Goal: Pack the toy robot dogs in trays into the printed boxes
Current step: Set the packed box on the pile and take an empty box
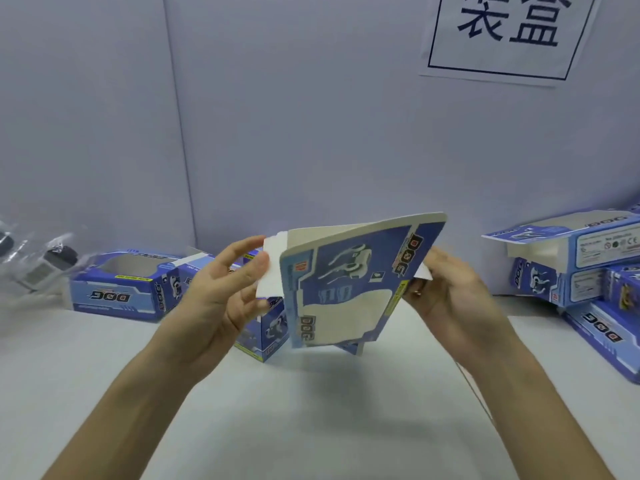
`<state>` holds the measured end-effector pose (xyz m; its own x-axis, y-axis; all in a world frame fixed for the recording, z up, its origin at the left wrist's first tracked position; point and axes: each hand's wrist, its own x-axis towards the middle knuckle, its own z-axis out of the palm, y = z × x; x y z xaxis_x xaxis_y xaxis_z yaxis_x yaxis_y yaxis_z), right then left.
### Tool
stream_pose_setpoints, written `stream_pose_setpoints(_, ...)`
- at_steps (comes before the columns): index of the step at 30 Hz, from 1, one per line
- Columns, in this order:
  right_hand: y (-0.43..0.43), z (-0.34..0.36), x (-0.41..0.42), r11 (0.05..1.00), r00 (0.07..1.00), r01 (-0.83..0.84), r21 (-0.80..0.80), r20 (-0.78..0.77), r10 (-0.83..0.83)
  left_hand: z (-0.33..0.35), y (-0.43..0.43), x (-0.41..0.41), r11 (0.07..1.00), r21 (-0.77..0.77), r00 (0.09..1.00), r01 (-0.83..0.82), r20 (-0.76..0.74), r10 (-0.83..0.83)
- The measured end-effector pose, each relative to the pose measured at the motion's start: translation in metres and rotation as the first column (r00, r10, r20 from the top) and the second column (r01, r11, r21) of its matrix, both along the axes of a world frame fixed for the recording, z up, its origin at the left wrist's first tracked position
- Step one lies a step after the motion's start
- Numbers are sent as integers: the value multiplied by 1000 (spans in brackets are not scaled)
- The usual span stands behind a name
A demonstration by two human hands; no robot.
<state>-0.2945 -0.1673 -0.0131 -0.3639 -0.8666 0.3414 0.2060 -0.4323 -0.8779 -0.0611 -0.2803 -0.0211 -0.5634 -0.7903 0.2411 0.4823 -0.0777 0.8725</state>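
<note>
I hold a flattened blue printed box [349, 282] marked DOG in the air above the middle of the white table. My left hand [221, 289] pinches its white flap on the left, thumb on the front. My right hand [450, 292] grips the right edge from behind, fingers curled round it. The box's window cutout faces me. A toy robot dog in a clear tray [41, 265] lies blurred at the far left.
An erected windowed box [121, 289] stands at the left, another box [266, 327] just behind my left hand. A stack of several boxes [588, 278] sits at the right. A grey wall with a paper sign [509, 32] closes the back. The white table [311, 410] spreads below.
</note>
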Motion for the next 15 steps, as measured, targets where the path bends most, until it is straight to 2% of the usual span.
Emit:
stream_pose_setpoints(2,3,6,-5,999,999,34,12,3,-34,1,-4,3,984,-129,986,-125,96,138)
stream_pose_setpoints(4,7,11,-6,998,996,61,21,67,-62,3,-7,8,945,-270,958,-186,165,236)
stream_pose_setpoints(5,8,14,-6,998,989,60,30,136,-64,3,-9,12,919,-361,948,-158,203,243)
stream_pose_setpoints(7,10,17,-6,998,952,23,59,302,-40,5,-8,18,847,-532,914,21,354,200)
stream_pose_setpoints(9,10,18,-3,996,906,-34,80,424,-3,4,-4,15,778,-615,839,131,486,243)
stream_pose_setpoints(11,7,18,3,992,875,-97,80,482,47,3,0,7,773,-624,806,119,515,291)
stream_pose_setpoints(15,-2,9,18,969,836,-238,69,522,168,1,-2,2,861,-508,830,-19,472,297)
